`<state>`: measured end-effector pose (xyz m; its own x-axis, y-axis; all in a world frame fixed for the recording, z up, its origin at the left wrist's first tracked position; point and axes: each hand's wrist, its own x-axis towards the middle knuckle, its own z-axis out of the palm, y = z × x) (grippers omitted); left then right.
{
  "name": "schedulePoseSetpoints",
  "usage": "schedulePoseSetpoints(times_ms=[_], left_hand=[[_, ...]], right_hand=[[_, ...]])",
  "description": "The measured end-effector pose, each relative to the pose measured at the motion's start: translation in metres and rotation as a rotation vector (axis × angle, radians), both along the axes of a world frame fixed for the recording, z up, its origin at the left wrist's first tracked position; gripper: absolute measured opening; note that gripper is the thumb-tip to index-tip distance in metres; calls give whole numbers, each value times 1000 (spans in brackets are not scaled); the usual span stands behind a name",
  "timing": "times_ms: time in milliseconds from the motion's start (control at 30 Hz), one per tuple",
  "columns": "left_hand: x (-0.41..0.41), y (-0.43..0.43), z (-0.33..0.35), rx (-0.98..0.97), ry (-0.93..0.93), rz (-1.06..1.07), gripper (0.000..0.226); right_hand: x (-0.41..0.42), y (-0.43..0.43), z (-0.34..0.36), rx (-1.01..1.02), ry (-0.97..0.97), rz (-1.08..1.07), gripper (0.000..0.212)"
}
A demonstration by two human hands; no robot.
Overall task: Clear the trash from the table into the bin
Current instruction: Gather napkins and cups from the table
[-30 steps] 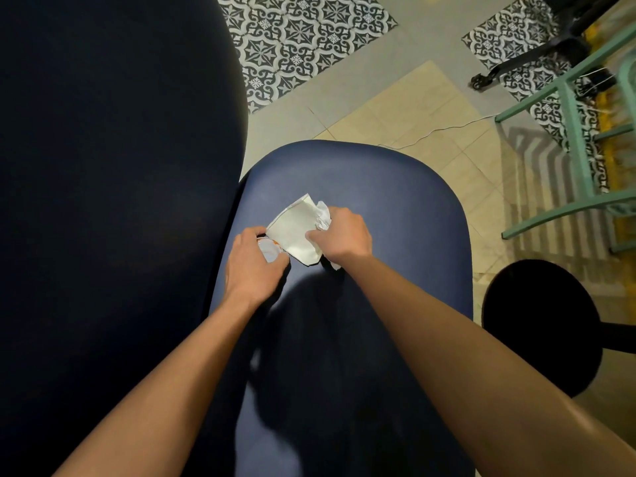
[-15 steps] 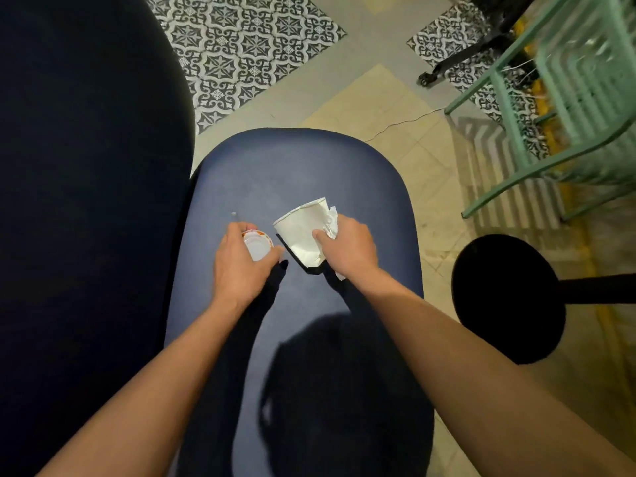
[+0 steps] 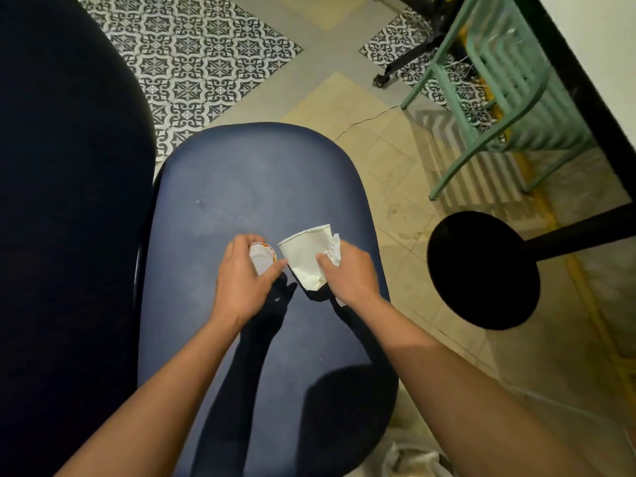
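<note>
dark top: fills the 9 o'clock side, curved edge just beside the table
table: blue, oval, in the middle of the view; both forearms reach over it from 6 o'clock and throw dark shadows on it
left hand: over the table's middle, fingers and thumb curled round the tub, grip closed on it; thumb tip just beside the cup's near edge
tub: small, white, orange at the rim, inside the left hand, at 9 o'clock of the cup and just beside it
cup: white paper, crushed flat, mouth toward 12 o'clock, base toward 6; over the table, right of its middle; cannot tell whether it touches the top
tissue: white, crumpled, at 3 o'clock of the cup, touching it, against the right fingers
right hand: thumb on the cup's front, fingers behind, clamped on cup and tissue together
base: black, round, on the floor at 3 o'clock of the table, apart from it; a black pole runs from it toward 3 o'clock
chair: green, slatted, at 1 o'clock
floor: beige tiles, patterned black-and-white ones at 12 o'clock
</note>
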<state>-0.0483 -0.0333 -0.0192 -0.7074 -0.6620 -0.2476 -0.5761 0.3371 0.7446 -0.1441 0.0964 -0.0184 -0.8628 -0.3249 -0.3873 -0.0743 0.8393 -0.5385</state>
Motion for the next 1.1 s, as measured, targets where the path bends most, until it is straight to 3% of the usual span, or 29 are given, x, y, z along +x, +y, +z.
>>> schedulePoseSetpoints(times_ms=[667,933,1100], left_hand=[[101,170,1,101,100,-329,38],[134,279,-27,195,13,-510,41],[149,341,-67,239,-99,-555,47]], right_hand=[[114,191,4,-5,133,-247,35],[156,310,-25,85,66,-382,27],[186,375,-53,111,-19,-313,25]])
